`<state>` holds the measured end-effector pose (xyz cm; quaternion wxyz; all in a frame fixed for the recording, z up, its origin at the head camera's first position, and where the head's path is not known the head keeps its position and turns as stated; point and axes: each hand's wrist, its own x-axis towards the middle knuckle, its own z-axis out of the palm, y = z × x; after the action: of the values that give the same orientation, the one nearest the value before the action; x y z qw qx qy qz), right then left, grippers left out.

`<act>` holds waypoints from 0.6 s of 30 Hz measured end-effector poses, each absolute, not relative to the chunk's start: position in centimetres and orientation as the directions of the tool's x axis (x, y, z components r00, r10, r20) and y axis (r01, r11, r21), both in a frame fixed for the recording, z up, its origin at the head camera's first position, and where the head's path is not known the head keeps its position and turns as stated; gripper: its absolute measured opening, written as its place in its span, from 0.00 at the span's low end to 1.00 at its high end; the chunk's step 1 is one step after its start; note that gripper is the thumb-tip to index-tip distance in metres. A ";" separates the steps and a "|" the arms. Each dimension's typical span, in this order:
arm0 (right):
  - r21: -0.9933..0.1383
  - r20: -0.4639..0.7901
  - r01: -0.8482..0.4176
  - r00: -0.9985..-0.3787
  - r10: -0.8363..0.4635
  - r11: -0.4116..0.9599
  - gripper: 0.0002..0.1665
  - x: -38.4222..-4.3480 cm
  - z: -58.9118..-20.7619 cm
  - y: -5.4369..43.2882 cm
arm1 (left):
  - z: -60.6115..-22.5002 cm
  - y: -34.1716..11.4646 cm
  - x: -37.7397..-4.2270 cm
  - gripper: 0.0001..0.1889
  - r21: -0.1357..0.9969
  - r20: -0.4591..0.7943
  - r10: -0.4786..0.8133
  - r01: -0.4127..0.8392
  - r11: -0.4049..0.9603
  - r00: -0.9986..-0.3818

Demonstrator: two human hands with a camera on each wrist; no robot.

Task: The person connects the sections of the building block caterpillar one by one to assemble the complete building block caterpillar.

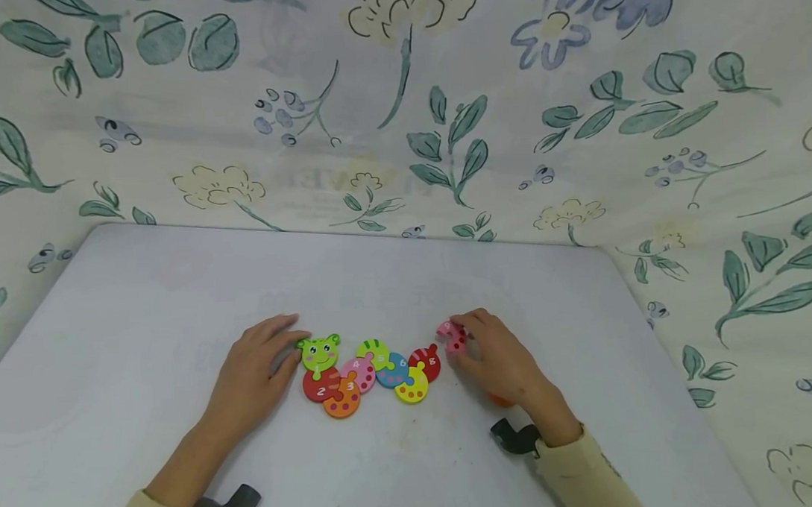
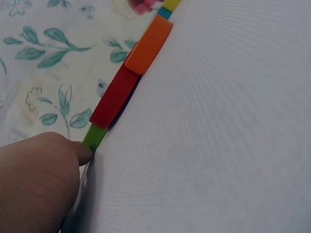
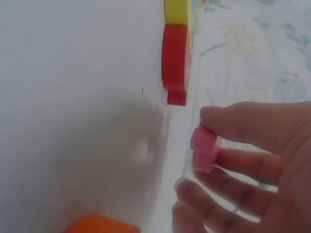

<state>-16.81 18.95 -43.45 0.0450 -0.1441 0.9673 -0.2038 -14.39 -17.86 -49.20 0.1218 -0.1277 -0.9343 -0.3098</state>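
A wooden caterpillar puzzle lies on the white table, its numbered pieces linked in a wavy row. At its left end is the green smiling head piece (image 1: pixel 319 354), followed by a red piece (image 2: pixel 115 99) and an orange piece (image 2: pixel 149 44). My left hand (image 1: pixel 256 371) touches the left edge of the head with relaxed fingers; the left wrist view has a fingertip against the green side. Between right thumb and fingers, my right hand (image 1: pixel 497 351) pinches a pink puzzle piece (image 3: pixel 204 148) with dark dots. It is just right of the red piece numbered 8 (image 1: pixel 425 363), with a gap between.
Another orange piece (image 3: pixel 104 225) lies on the table, partly hidden under the right wrist in the head view. The white tabletop (image 1: pixel 387 470) ends at the back against a flower-printed cloth (image 1: pixel 309 182). Black wrist-camera mounts (image 1: pixel 516 436) sit at both cuffs.
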 end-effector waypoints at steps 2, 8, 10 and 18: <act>-0.419 -0.025 -0.279 -0.948 -0.318 0.864 0.36 -16.7 -43.4 18.8 | -49.2 -17.9 -14.4 0.18 0.550 0.302 0.163 0.311 0.775 -0.939; -0.368 -0.034 -0.344 -0.923 -0.382 0.864 0.36 -16.4 -43.4 18.3 | -49.4 -17.9 -14.4 0.18 0.546 0.308 0.163 0.315 0.776 -0.937; -0.356 -0.032 -0.364 -0.916 -0.400 0.861 0.37 -16.3 -43.4 18.2 | -49.5 -17.9 -14.5 0.18 0.544 0.312 0.162 0.316 0.778 -0.936; -0.327 -0.025 -0.428 -0.887 -0.461 0.842 0.37 -16.4 -43.9 18.1 | -49.4 -17.9 -14.5 0.18 0.549 0.320 0.162 0.322 0.771 -0.933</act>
<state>-16.45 18.14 -43.90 0.0513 -0.2318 0.9584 -0.1584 -14.46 -17.91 -49.43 0.1283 -0.1298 -0.9322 -0.3125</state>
